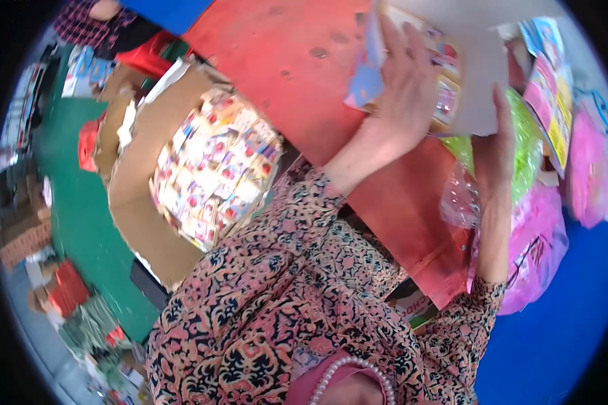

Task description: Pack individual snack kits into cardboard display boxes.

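Over the red table, both of my hands are at an open cardboard box (pixel 483 101) with a pale inside and a bluish printed outer side. Small printed packets (pixel 446 94) in yellowish frames show inside it. My left hand (pixel 405 98) grips the box's left side, its slightly blurred fingers reaching over into the opening. Against the right side, my right hand (pixel 496 152) holds the box with the thumb up along the wall; its other fingers are mostly hidden. Left of my left forearm stands a large brown carton (pixel 135 182) full of small printed packets (pixel 216 169).
The red table (pixel 284 61) runs diagonally beneath the box. Clear plastic wrap (pixel 461 199), a green bag (pixel 523 148) and pink bags (pixel 537 250) crowd the right side. Another person's checked sleeve (pixel 88 30) appears at the far left, above a green floor (pixel 81 223).
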Available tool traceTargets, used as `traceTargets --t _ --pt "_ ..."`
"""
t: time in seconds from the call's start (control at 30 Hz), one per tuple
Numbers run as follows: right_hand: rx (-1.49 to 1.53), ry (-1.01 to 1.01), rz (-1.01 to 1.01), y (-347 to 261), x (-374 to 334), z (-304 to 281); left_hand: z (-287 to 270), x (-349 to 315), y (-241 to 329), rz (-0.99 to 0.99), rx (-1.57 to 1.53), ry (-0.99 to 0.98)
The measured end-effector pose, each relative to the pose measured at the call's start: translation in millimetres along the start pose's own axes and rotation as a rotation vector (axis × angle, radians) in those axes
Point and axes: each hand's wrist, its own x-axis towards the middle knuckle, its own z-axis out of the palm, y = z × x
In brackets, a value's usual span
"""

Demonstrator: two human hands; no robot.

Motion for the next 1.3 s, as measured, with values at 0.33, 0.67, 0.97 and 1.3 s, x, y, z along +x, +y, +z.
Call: traceTargets --t 0.33,0.67,0.97,1.3 --pt "0.006 0.128 -0.102 -1.3 -10.6 12.4 -32.3 -17.8 33.5 0.322 0.240 -0.021" --pt "-0.094 0.129 -0.239 -2.4 13.6 -6.9 -176.9 -70.2 -12.6 0.589 -0.266 -0.033" --pt "-0.183 0.279 -0.252 -0.7 12.6 50.7 -252.9 -179.8 -256.1 -0.586 0.576 -0.484" --pt "-0.635 0.256 -0.980 -20.9 -34.6 44.3 -213.8 -203.4 -286.9 -0.351 0.738 -0.573"
